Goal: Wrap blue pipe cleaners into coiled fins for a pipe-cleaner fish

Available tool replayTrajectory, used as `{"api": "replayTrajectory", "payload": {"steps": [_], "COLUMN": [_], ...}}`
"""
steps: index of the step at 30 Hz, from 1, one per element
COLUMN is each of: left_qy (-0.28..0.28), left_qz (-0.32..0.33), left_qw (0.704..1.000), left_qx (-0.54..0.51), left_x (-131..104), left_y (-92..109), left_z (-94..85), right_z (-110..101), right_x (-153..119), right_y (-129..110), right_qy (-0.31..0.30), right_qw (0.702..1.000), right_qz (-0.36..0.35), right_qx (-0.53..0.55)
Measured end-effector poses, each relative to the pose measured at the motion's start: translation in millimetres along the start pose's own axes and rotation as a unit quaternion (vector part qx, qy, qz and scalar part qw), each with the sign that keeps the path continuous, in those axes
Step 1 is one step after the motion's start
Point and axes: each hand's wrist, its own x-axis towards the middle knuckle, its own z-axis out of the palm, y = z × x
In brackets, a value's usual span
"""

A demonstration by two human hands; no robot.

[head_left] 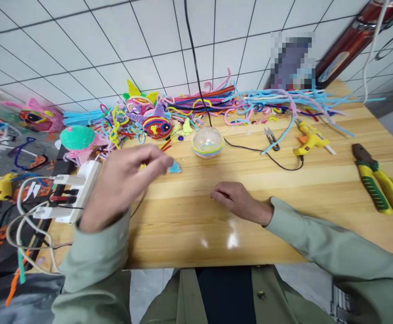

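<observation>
My left hand (125, 182) is raised over the left part of the table, slightly blurred, with bent fingers partly hidden behind its back. Near its fingertips is a small blue ribbed triangular piece (175, 167); whether they touch I cannot make out. My right hand (238, 200) rests on the wood with its fingers curled in, and nothing shows in it. Beyond it stands a clear plastic ball (208, 140) with yellow and other coloured bands around its lower part. A striped pipe-cleaner fish (157, 126) lies behind the blue piece.
Bundles of pipe cleaners (210, 100) line the wall. Rightward lie thread snips (272, 138), a yellow glue gun (309, 139) with a cord, and pliers (378, 180). A power strip (81, 191) with cables and a green-topped figure (78, 139) are left. A red flask (348, 45) stands back right.
</observation>
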Motion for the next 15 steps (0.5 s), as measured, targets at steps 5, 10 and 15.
{"api": "replayTrajectory", "payload": {"steps": [5,10,15], "left_qy": [-0.019,-0.058,-0.051], "left_qz": [-0.126,-0.145,-0.189], "left_qw": [0.951,0.935,0.932], "left_qx": [0.282,0.318,0.304], "left_x": [68,71,77], "left_y": [-83,-105,-102], "left_z": [46.8,75.9,84.2], "right_z": [1,1,1], "right_x": [0,0,1], "right_y": [2,1,2], "right_qy": [-0.004,-0.013,-0.014], "right_qw": [1.000,1.000,1.000], "right_qz": [-0.004,0.002,-0.006], "right_qx": [-0.002,-0.003,-0.011]}}
